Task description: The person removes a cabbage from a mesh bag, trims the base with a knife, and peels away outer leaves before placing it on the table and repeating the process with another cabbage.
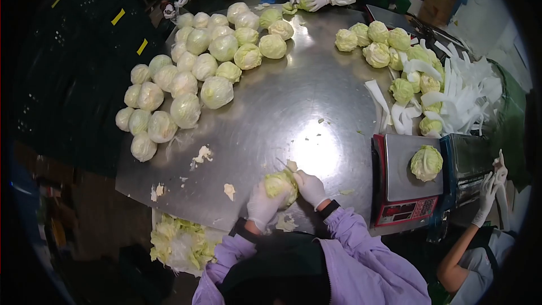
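A pale green cabbage [280, 185] is held just above the near edge of the metal table [265, 130]. My left hand [263, 206], in a white glove, wraps round its left side. At its right side, my right hand [310, 189], also gloved, is closed round a knife whose thin blade [280, 162] points up and left over the cabbage top. The knife's handle is hidden in the fingers. Cut bits of pale stem [229, 191] lie on the table to the left.
Wrapped cabbages [184, 110] fill the table's left side. Bare cabbages [376, 55] and white foam strips [463, 93] lie at right. A scale [398, 164] bears one cabbage. Trimmed leaves [180, 240] sit below the near left edge. Co-workers stand at the far side and lower right.
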`<state>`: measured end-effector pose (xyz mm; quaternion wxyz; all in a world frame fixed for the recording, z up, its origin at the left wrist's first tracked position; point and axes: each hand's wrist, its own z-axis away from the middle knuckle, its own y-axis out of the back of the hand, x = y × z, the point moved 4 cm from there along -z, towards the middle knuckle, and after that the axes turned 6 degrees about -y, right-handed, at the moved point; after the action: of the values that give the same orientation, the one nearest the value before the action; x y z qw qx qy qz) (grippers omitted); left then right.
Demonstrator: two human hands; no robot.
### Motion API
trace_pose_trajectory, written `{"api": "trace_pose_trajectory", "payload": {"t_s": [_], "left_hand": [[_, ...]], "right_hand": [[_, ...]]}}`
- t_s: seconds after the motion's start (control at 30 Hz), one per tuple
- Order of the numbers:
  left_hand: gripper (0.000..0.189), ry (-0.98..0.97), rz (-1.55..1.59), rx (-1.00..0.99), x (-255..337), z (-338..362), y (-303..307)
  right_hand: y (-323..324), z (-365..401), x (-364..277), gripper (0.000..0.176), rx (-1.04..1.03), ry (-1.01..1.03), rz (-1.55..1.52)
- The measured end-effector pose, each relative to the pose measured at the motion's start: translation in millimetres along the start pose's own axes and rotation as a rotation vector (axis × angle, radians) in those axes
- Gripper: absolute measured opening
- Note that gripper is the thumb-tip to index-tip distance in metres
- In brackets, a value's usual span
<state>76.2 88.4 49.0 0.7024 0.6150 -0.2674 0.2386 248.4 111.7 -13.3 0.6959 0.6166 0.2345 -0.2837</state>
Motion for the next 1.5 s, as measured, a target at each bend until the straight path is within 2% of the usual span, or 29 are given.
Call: {"api": "trace_pose_trajectory", "payload": {"t_s": [0.03,0.07,0.13,0.17,0.2,0.27,0.3,0.33,0.37,0.4,0.47,0.5,0.53,0.6,0.63,0.67,0.83,0.87,1.0,1.07,1.1,1.13,1.2,1.23,1.27,1.33,1.43,1.47,1.5], "left_hand": [[0.083,-0.024,-0.053,-0.006,3,1,0],[0.083,-0.026,-0.056,-0.002,-2,1,1],[0.082,-0.073,0.285,-0.010,-27,3,4],[0.077,-0.014,0.692,-0.121,-53,1,-3],[0.077,-0.011,0.688,-0.121,-64,5,11],[0.074,0.230,1.077,-0.292,-77,13,28],[0.076,0.315,1.096,-0.261,-82,16,34],[0.076,0.320,1.097,-0.250,-80,18,31],[0.076,0.211,1.012,-0.128,-73,20,28],[0.077,0.106,0.923,-0.009,-65,24,24],[0.084,0.111,0.855,0.079,-57,22,11],[0.089,0.034,0.570,0.137,-51,20,11],[0.093,-0.041,0.284,0.187,-43,18,13],[0.095,-0.073,0.292,0.132,-29,21,10],[0.095,-0.161,0.128,0.125,-17,23,9],[0.095,-0.248,-0.037,0.119,-8,24,9],[0.096,-0.264,0.060,0.068,-18,30,18],[0.096,-0.274,0.057,0.001,-17,30,20],[0.098,-0.301,0.036,-0.190,-29,29,33],[0.100,-0.312,0.009,-0.191,-48,34,41],[0.102,-0.280,0.035,-0.181,-55,38,45],[0.103,-0.247,0.060,-0.171,-56,40,50],[0.105,-0.237,0.104,-0.085,-45,47,46],[0.106,-0.208,0.088,0.022,-38,49,42],[0.106,-0.180,0.073,0.129,-32,50,38],[0.099,-0.225,-0.047,0.171,-36,48,28],[0.083,-0.219,0.057,0.084,-54,39,35],[0.085,-0.213,0.149,0.018,-67,38,40],[0.087,-0.215,0.186,0.046,-79,39,40]], "right_hand": [[2,-6,8,0.034,-0.007,-0.088,-0.069],[2,-6,11,0.034,-0.004,-0.084,-0.072],[-2,1,16,0.037,-0.002,-0.159,-0.160],[-3,3,18,0.037,-0.009,-0.157,-0.164],[-6,6,26,0.039,-0.068,-0.215,-0.123],[-12,11,40,0.040,-0.125,-0.267,-0.084],[-18,14,43,0.039,-0.133,-0.195,-0.192],[-23,17,44,0.037,-0.148,-0.126,-0.301],[-13,19,33,0.039,-0.306,-0.231,-0.338],[8,19,14,0.039,-0.320,-0.230,-0.337],[37,17,-4,0.034,-0.320,-0.496,-0.517],[39,9,1,0.031,-0.113,-0.329,-0.541],[45,9,-10,0.031,-0.110,-0.330,-0.536],[60,12,-51,0.036,-0.022,0.123,-0.236],[45,15,-54,0.044,-0.046,0.291,-0.136],[33,15,-59,0.049,-0.223,0.216,-0.060],[1,-3,-52,0.041,-0.228,0.225,0.064],[4,-7,-50,0.041,-0.226,0.221,0.061],[6,-19,-32,0.039,-0.383,0.065,-0.132],[4,-16,-30,0.037,-0.514,-0.085,-0.308],[-4,-15,-35,0.036,-0.421,0.096,-0.301],[-14,-13,-38,0.036,-0.424,0.097,-0.308],[-33,-10,-45,0.035,-0.425,0.020,-0.488],[-21,-7,-61,0.031,-0.493,-0.151,-0.657],[-25,-12,-59,0.031,-0.501,-0.144,-0.659],[-33,-28,-27,0.028,-0.420,-0.271,-0.626],[-28,-36,16,0.033,-0.319,-0.283,-0.530],[-20,-36,17,0.041,-0.324,-0.290,-0.473],[-17,-30,16,0.041,-0.322,-0.291,-0.471]]}}
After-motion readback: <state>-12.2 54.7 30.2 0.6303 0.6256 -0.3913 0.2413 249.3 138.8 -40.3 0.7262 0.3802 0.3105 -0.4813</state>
